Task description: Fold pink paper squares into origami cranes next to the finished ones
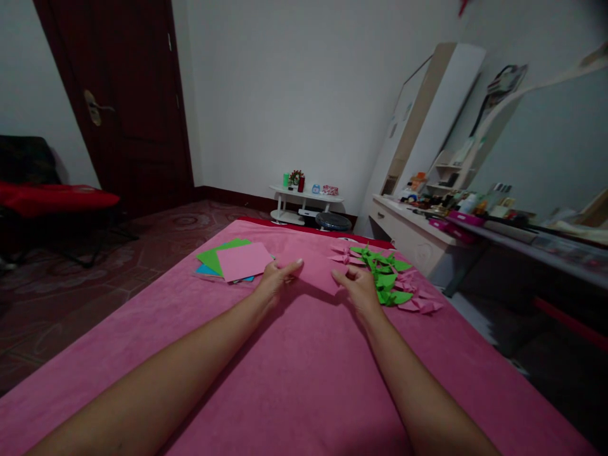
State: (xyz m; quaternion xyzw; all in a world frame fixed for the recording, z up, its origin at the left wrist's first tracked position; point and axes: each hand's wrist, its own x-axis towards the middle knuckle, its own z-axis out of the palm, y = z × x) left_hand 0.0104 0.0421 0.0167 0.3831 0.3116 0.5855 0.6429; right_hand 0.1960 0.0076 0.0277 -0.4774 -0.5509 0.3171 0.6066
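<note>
Pink paper (316, 272) is spanning frame centre, left hand (277, 280) and right hand (361, 288) pinching opposite sides, presumably keeping it flat.

Pink sheet (313, 271): smooth matt paper.
Green folded pieces (386, 280): creased matt paper; pink cover (294, 386): soft-napped cloth; door (137, 107): wood-look, faint sheen; handle (94, 109): glossy metal.
</note>
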